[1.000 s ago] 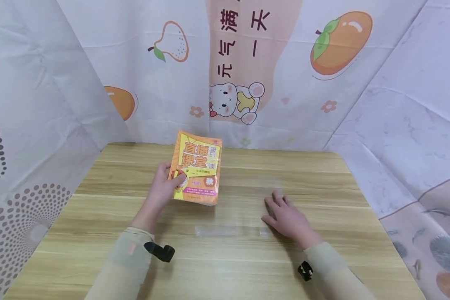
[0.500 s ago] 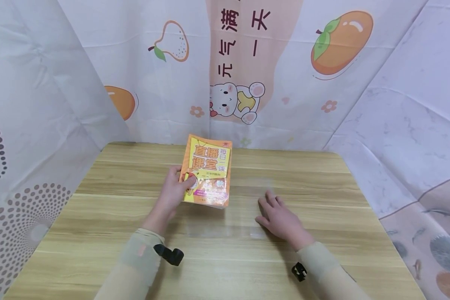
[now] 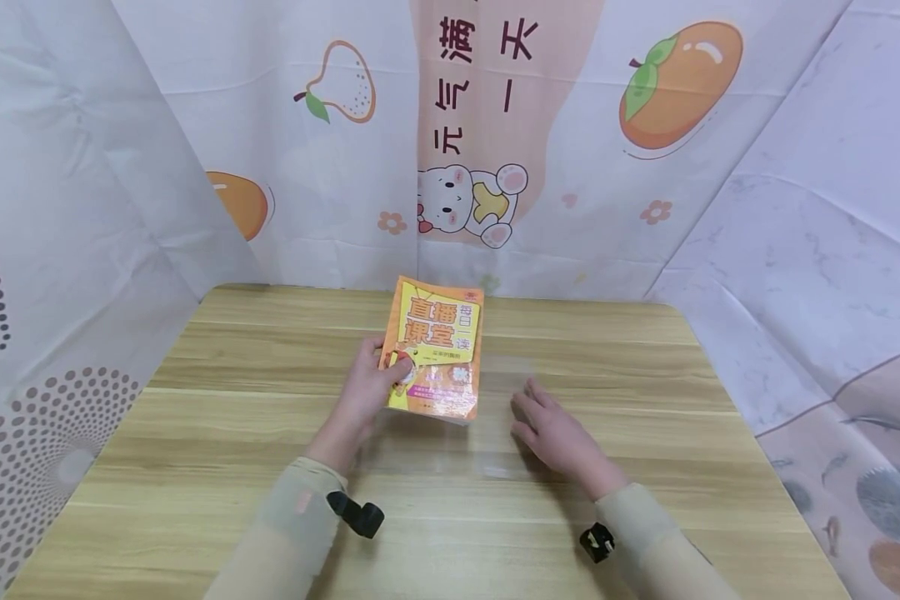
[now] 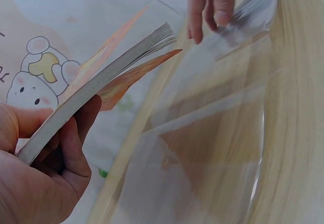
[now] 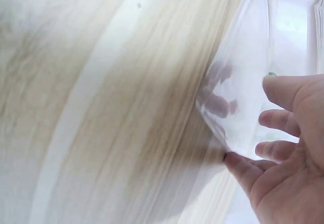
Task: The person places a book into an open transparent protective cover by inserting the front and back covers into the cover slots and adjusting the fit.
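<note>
A paperback book [image 3: 435, 350] with an orange and yellow cover is held up over the table by my left hand [image 3: 371, 379], thumb on the front and fingers behind. The left wrist view shows the book [image 4: 96, 85] edge-on, its pages slightly fanned at the far end. Under it lies a clear plastic sheet [image 4: 217, 128], folded like a book cover and faint in the head view. My right hand [image 3: 558, 437] hovers low at the sheet's right side, fingers loosely extended. In the right wrist view, one fingertip is right at the edge of the lifted plastic [image 5: 238, 82].
The wood-grain table [image 3: 195, 467] reaches to a printed fabric backdrop [image 3: 330, 192] behind it. More fabric hangs on the left and right sides. Each wrist wears a small black camera strap [image 3: 356, 514].
My left hand has carried the book to the right and slightly nearer. My right hand has shifted a little left, and the plastic sheet has slid left too.
</note>
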{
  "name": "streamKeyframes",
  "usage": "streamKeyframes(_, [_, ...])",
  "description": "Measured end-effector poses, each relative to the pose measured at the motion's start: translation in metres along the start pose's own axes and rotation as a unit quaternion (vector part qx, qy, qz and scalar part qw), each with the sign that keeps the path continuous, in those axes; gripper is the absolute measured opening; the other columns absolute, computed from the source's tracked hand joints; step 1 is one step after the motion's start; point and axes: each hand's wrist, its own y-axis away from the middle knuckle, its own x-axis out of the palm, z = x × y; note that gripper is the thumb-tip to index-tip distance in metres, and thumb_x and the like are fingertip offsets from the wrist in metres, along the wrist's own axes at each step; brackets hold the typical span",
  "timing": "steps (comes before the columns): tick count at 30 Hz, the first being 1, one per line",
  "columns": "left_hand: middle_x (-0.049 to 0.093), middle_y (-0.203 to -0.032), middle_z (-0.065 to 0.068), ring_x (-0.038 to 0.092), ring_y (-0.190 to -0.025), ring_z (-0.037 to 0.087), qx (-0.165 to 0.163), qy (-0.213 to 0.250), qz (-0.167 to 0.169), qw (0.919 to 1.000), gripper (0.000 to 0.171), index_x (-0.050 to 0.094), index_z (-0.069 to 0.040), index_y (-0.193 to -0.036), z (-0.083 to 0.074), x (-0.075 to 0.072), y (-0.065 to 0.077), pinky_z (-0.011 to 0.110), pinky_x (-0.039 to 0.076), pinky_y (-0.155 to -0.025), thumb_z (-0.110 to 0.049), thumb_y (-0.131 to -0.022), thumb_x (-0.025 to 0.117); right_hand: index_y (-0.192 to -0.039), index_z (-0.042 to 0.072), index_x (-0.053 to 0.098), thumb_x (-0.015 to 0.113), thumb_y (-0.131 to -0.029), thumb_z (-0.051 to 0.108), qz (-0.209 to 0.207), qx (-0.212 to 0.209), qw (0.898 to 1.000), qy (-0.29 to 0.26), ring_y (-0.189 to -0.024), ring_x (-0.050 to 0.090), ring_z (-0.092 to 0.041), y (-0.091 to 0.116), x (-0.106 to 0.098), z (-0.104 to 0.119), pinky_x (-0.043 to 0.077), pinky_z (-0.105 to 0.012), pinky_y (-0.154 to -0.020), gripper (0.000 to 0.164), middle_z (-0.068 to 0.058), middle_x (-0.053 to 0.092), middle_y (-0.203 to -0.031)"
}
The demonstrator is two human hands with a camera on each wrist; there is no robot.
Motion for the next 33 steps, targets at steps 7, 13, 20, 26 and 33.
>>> streamKeyframes(7, [0.072,-0.113,0.016,0.074,-0.086,0.021,-0.006,0.006,-0.001,1.0,0.046,0.04,-0.014,-0.141,0.002,0.01,0.002,0.031,0.058,-0.073,-0.014,-0.102,0.062,-0.154,-0.003,0.04,0.057,-0.105,0.025,-0.005,0.035,0.999,-0.028,-0.14,0.042,-0.05,-0.002,-0.006,-0.004,0.039,-0.063,-0.11,0.059,-0.027,0.023,-0.164])
streamKeyframes(13, [0.071,-0.112,0.016,0.073,-0.086,0.02,-0.005,0.009,0.01,0.9999,0.046,0.04,-0.012,-0.141,0.006,0.018,0.001,0.03,0.058,-0.073,-0.014,-0.101,0.063,-0.154,-0.003,0.04,0.057,-0.105,0.026,-0.004,0.058,0.998,0.0,-0.14,0.041,-0.052,0.0,-0.011,-0.013,0.038,-0.065,-0.109,0.06,-0.03,0.028,-0.161])
streamKeyframes(20, [0.07,-0.111,0.015,0.073,-0.086,0.02,-0.003,-0.002,0.015,0.9999,0.046,0.04,-0.012,-0.142,0.01,0.027,0.002,0.03,0.059,-0.072,-0.015,-0.101,0.063,-0.15,-0.003,0.045,0.059,-0.103,0.029,-0.007,0.063,0.997,0.035,-0.138,0.037,-0.059,0.004,-0.014,-0.027,0.033,-0.069,-0.111,0.059,-0.032,0.032,-0.158])
streamKeyframes(26, [0.069,-0.112,0.014,0.072,-0.086,0.019,-0.012,-0.006,0.022,0.9997,0.047,0.039,-0.011,-0.142,0.013,0.035,0.001,0.03,0.059,-0.072,-0.015,-0.102,0.063,-0.147,-0.004,0.049,0.061,-0.102,0.029,-0.016,0.056,0.996,0.063,-0.134,0.038,-0.064,0.007,-0.018,-0.033,0.033,-0.071,-0.11,0.056,-0.034,0.036,-0.156])
streamKeyframes(33, [0.068,-0.116,0.014,0.072,-0.09,0.021,-0.024,0.011,0.037,0.9989,0.047,0.037,-0.011,-0.144,0.02,0.044,0.003,0.031,0.059,-0.074,-0.015,-0.103,0.06,-0.147,0.002,0.052,0.06,-0.103,0.032,-0.007,0.074,0.994,0.082,-0.136,0.033,-0.066,0.012,-0.021,-0.038,0.03,-0.077,-0.107,0.054,-0.033,0.037,-0.156])
